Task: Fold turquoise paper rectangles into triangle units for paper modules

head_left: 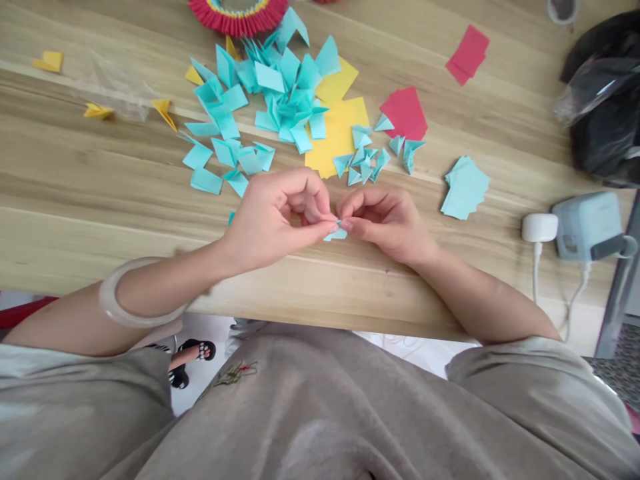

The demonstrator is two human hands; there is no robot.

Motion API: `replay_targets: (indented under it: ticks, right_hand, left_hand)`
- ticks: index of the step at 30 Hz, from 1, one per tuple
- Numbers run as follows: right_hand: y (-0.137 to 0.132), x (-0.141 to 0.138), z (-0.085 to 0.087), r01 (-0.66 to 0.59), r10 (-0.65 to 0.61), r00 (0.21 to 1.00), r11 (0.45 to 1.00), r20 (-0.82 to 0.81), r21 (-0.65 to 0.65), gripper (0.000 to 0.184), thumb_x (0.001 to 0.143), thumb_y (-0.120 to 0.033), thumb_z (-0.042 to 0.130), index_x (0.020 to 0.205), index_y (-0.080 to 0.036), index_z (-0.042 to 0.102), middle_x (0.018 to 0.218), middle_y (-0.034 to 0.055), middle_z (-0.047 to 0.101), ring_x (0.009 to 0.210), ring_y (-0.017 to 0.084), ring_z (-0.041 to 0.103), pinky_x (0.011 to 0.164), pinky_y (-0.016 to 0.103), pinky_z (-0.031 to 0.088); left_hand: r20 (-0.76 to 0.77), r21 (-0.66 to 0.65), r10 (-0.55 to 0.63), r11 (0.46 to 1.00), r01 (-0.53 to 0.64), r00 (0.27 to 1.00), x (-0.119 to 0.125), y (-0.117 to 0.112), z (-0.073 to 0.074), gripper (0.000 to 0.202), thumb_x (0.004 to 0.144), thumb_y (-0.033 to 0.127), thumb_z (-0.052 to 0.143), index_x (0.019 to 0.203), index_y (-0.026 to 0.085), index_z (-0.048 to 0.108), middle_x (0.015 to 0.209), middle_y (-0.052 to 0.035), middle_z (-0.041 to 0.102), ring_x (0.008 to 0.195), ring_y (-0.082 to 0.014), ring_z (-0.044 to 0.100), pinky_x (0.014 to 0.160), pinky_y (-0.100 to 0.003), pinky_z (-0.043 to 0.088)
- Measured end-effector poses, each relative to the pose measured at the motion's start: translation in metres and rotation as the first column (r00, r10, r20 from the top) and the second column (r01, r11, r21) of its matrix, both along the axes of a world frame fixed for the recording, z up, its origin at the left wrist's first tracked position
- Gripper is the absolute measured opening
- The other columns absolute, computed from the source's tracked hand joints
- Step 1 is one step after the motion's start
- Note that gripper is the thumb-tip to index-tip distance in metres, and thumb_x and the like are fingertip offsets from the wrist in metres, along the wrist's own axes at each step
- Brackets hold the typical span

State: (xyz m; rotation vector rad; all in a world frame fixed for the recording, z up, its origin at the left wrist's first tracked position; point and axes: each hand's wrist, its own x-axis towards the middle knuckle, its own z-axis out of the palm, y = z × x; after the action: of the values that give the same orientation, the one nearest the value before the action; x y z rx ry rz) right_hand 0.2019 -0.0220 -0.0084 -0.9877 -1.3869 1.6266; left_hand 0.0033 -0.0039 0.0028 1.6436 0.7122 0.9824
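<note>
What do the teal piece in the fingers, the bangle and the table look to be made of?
Teal piece: thin matte paper, sharply creased, pinched by left hand and right hand. Bangle: pale, glossy and translucent, possibly jade or glass. Table: light wood grain with a smooth finish, maybe laminate.

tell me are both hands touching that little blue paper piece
Touching. The head view shows the left hand and right hand meeting fingertip to fingertip, both pinching the small blue paper piece above the table.

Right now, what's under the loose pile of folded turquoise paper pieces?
Under the turquoise pile lie yellow paper sheets on the wooden table. How far the yellow extends beneath is covered.
</note>
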Motion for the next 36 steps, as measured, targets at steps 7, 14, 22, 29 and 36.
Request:
replay_targets:
  ticks: [7, 14, 22, 29, 36]
  right_hand:
    - [-0.002, -0.002, 0.001, 0.005, -0.005, 1.0, 1.0, 0.005, 0.013, 0.027, 0.078, -0.038, 0.078, 0.07, -0.017, 0.063, 0.066, -0.0018, 0.058, 0.063, 0.009, 0.051, 0.06, 0.024, 0.044]
    - [-0.005, -0.006, 0.004, 0.052, -0.054, 0.997, 0.998, 0.052, 0.047, 0.036, 0.075, -0.048, 0.079, 0.067, -0.019, 0.06, 0.066, -0.0012, 0.056, 0.065, 0.01, 0.051, 0.059, 0.025, 0.044]
    - [-0.009, -0.009, 0.006, 0.145, -0.148, 0.988, 0.987, 0.041, 0.068, 0.036, 0.076, -0.05, 0.078, 0.069, -0.018, 0.062, 0.067, -0.0007, 0.059, 0.063, 0.009, 0.053, 0.058, 0.024, 0.047]
    - [-0.009, -0.008, -0.001, 0.133, -0.136, 0.99, 0.989, -0.044, -0.062, 0.031, 0.076, -0.045, 0.08, 0.085, -0.02, 0.064, 0.07, -0.0025, 0.065, 0.06, 0.009, 0.061, 0.058, 0.023, 0.053]
    - [-0.012, -0.009, -0.003, 0.156, -0.154, 0.985, 0.988, -0.073, 0.015, 0.038, 0.067, -0.037, 0.088, 0.093, -0.021, 0.065, 0.084, -0.0009, 0.069, 0.074, 0.011, 0.065, 0.069, 0.025, 0.057]
  left_hand:
    - [-0.051, 0.017, 0.045, 0.999, -0.044, 0.998, 0.001, -0.003, -0.001, 0.022, 0.072, 0.009, 0.078, 0.073, 0.019, 0.059, 0.064, 0.0052, 0.063, 0.057, -0.0088, 0.064, 0.054, -0.019, 0.05]
    - [-0.062, 0.071, 0.067, 0.995, -0.063, 0.996, 0.002, -0.007, -0.002, 0.021, 0.074, 0.006, 0.074, 0.074, 0.02, 0.059, 0.07, 0.0057, 0.065, 0.061, -0.007, 0.065, 0.057, -0.018, 0.052]
    - [0.008, -0.065, 0.051, 0.997, -0.05, 0.999, 0.004, -0.005, -0.001, 0.022, 0.073, 0.004, 0.077, 0.071, 0.015, 0.057, 0.068, 0.0014, 0.069, 0.06, -0.009, 0.066, 0.051, -0.018, 0.051]
    - [-0.039, -0.162, 0.063, 0.984, -0.068, 0.997, -0.001, 0.0, -0.002, 0.028, 0.079, 0.026, 0.08, 0.071, 0.022, 0.054, 0.072, 0.0002, 0.071, 0.072, -0.0165, 0.071, 0.061, -0.03, 0.061]
    - [-0.077, -0.168, 0.114, 0.978, -0.126, 0.991, -0.004, 0.002, -0.005, 0.026, 0.082, 0.03, 0.077, 0.073, 0.023, 0.053, 0.072, 0.0022, 0.069, 0.066, -0.0134, 0.066, 0.058, -0.029, 0.057]
